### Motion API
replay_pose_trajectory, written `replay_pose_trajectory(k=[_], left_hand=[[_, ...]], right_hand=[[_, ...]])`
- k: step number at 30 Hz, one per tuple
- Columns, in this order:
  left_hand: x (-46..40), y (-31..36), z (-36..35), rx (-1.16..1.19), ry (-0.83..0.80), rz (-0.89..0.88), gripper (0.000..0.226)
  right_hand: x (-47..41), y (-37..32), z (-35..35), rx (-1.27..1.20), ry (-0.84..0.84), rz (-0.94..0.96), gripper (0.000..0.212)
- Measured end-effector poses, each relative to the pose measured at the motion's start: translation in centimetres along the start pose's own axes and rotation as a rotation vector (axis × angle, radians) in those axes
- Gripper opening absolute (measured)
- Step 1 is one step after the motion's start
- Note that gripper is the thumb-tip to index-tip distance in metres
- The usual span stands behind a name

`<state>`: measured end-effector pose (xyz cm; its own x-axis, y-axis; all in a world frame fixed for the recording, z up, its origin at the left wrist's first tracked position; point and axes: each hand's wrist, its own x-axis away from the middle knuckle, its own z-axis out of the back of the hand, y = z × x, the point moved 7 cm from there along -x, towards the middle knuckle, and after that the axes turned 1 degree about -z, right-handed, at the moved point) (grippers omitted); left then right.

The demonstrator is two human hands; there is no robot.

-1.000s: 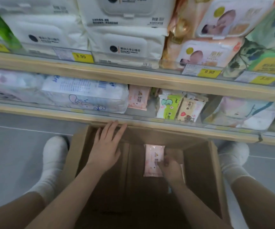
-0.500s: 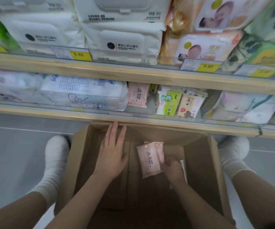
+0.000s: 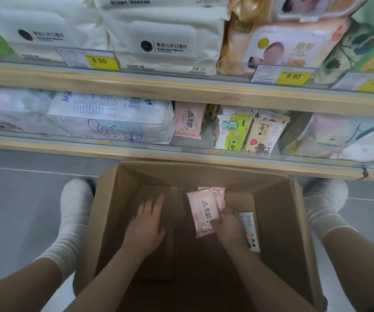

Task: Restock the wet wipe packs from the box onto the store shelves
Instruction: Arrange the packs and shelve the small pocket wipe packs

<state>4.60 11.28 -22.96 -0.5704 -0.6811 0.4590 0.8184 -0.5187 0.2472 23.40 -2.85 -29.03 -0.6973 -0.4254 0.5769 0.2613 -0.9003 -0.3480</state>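
Inside the open brown cardboard box [image 3: 280, 221], the right hand [image 3: 231, 226] pinches the flat pink wet wipe pack [image 3: 201, 212], long axis pointing toward the wooden shelf [image 3: 181, 154] straight ahead; the left hand [image 3: 147, 224] hovers beside it, fingers straight.

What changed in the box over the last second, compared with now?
The right hand, already on the pink wipe pack, has tilted it up off the box floor and has a grip on it; a second pink pack shows behind it. The left hand slid back from the far wall of the cardboard box. Shelves unchanged.
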Motion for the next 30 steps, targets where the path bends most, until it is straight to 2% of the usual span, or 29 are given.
replay_pose_trajectory(k=[4, 9, 13, 16, 19, 22, 24, 26, 30], left_hand=[[-0.1, -0.6, -1.4, 0.045, -0.121, 0.039, 0.079], [0.7, -0.2, -0.9, 0.115, -0.126, 0.059, 0.075], [1.9, 0.0, -0.8, 0.195, -0.155, 0.072, 0.075], [2.6, 0.1, -0.7, 0.294, -0.181, 0.082, 0.073], [3.0, 0.6, -0.2, 0.465, -0.167, 0.128, 0.069], [3.2, 1.5, 0.3, 0.737, -0.117, 0.2, 0.063], [3.3, 2.4, 0.7, 0.979, -0.066, 0.213, 0.04], [3.3, 3.1, 1.2, 1.16, -0.026, 0.212, 0.018], [2.9, 2.8, 1.6, 1.222, 0.027, 0.211, 0.021]], right_hand=[[-0.4, -0.2, -0.3, -0.034, -0.011, 0.008, 0.024], [-0.4, -0.4, 0.1, -0.073, -0.039, 0.003, 0.018], [1.0, 0.2, 0.0, -0.112, -0.131, -0.047, 0.017], [2.6, 0.1, 0.4, -0.185, -0.157, -0.042, 0.023], [3.7, -0.8, 1.3, -0.374, -0.225, -0.005, 0.034], [5.1, -2.3, 2.1, -0.519, -0.386, 0.08, 0.038], [6.3, -3.5, 2.4, -0.538, -0.48, 0.129, 0.045], [6.8, -4.4, 2.9, -0.494, -0.479, 0.174, 0.042], [6.1, -4.9, 2.7, -0.447, -0.388, 0.201, 0.042]])
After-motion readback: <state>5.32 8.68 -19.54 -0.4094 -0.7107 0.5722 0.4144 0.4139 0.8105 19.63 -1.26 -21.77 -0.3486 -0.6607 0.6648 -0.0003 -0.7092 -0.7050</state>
